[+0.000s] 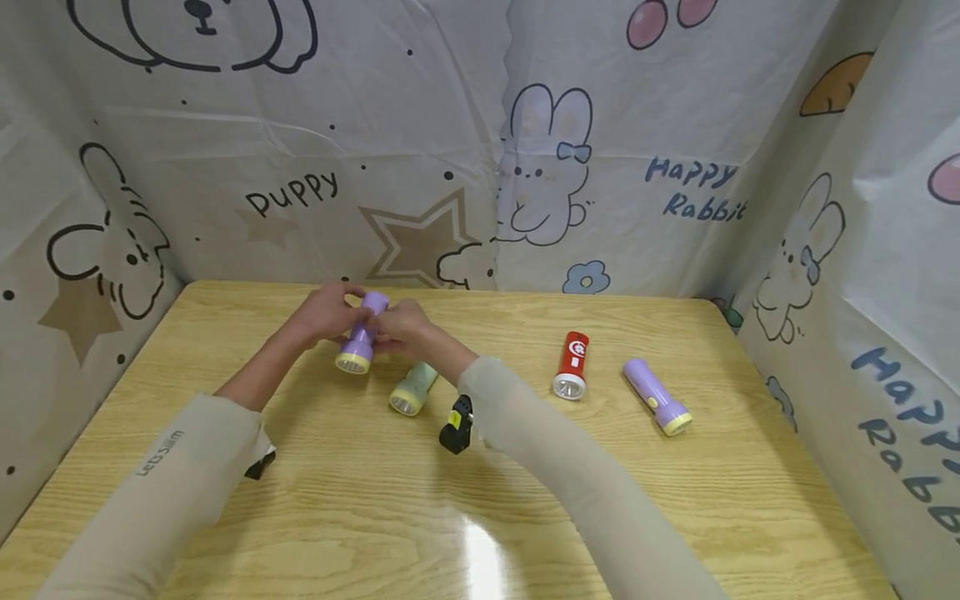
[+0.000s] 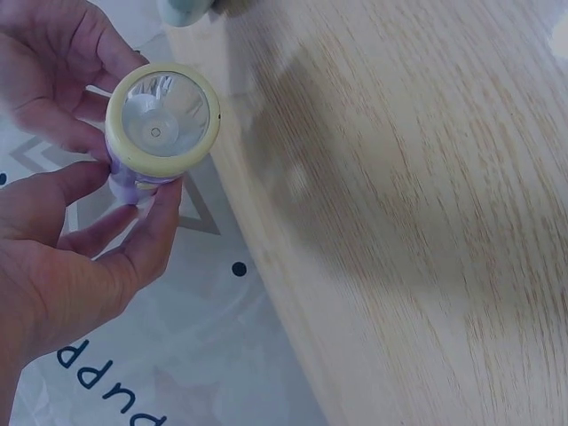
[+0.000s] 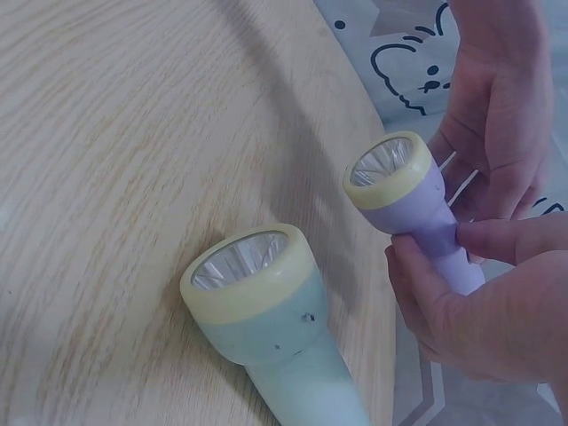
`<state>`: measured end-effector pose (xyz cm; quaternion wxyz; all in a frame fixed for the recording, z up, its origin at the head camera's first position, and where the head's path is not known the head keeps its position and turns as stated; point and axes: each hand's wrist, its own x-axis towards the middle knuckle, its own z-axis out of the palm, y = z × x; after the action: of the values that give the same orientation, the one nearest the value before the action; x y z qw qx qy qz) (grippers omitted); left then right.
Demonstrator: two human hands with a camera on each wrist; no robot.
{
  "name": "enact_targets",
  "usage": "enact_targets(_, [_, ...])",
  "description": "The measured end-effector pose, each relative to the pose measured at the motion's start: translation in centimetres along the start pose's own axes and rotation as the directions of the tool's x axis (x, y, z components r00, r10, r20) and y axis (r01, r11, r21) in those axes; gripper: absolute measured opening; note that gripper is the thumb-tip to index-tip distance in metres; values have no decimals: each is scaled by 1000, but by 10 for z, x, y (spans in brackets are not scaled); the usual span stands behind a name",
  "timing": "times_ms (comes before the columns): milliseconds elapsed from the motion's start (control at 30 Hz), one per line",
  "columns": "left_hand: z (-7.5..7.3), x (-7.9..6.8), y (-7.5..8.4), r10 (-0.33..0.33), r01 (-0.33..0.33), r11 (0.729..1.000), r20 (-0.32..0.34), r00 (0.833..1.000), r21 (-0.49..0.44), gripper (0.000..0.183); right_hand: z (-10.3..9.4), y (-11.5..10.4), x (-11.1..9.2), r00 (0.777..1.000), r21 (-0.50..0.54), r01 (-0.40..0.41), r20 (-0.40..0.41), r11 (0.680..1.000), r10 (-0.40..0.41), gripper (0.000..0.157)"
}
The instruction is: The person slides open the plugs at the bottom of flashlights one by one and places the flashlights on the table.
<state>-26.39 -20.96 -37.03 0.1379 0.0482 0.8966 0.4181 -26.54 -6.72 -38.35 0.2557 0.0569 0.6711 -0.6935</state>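
The purple flashlight (image 1: 355, 356) is up in both hands over the worktop (image 1: 360, 517), left of the middle and close to its far edge, yellow-rimmed lens tipped toward the near edge. From where I stand, the left hand (image 1: 328, 312) pinches its barrel from one side, thumb and fingers behind the lens head; the right hand (image 1: 405, 323) pinches it from the other, thumb opposite fingers. A green flashlight (image 1: 414, 388) lies beside the right hand, partly hidden by that forearm. Toward the right edge lie a red flashlight (image 1: 573, 362) and, farther right, a second purple flashlight (image 1: 657, 397).
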Motion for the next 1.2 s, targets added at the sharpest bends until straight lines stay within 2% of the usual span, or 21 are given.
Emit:
enact_targets(333, [3, -5, 4, 28, -28, 999, -29, 999, -22, 45, -5, -1, -4, 1000, 16, 7, 25, 1000, -7, 18])
enact_targets(633, [3, -8, 6, 30, -32, 999, -63, 998, -26, 47, -5, -3, -5, 1000, 6, 8, 20, 1000, -8, 13])
enact_targets(767, [3, -10, 8, 33, -36, 999, -83, 996, -32, 48, -6, -5, -6, 1000, 1, 10, 20, 1000, -10, 15])
enact_targets(1000, [4, -12, 9, 36, -42, 998, -102, 994, -56, 49, -6, -6, -6, 1000, 36, 10, 6, 999, -10, 32])
enact_targets(1200, [4, -14, 9, 32, -41, 995, -112, 993, -87, 48, -7, -7, -8, 1000, 44, 13, -1, 999, -13, 33])
